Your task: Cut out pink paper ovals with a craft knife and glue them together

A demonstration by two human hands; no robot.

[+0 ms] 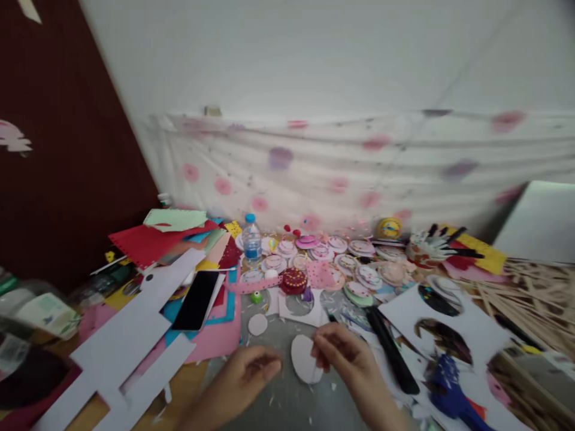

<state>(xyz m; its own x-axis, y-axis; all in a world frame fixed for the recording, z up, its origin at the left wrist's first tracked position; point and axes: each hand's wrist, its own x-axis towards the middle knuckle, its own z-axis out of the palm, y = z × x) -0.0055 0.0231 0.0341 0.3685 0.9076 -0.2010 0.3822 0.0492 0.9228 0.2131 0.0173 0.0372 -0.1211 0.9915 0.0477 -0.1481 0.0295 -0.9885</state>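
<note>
A white paper oval (pixel 306 359) is tilted above the grey work surface, its right edge pinched between the thumb and fingers of my right hand (pixel 344 356). To the left of the oval, apart from it, is my left hand (pixel 251 371), with loosely curled fingers and a gap to the thumb; nothing shows in it. A smaller white paper disc (pixel 257 324) lies just beyond my left hand. Behind the oval lies a white paper sheet (pixel 290 308) with a round hole cut in it. Small white scraps are scattered around my hands.
Several decorated paper discs (pixel 368 275) and a water bottle (pixel 252 242) stand at the back. At left are a phone (pixel 197 302) and cut white card (pixel 135 317). To the right are a black bar-like tool (pixel 393 350), a blue-handled tool (pixel 451 389) and wooden sticks (pixel 534 299).
</note>
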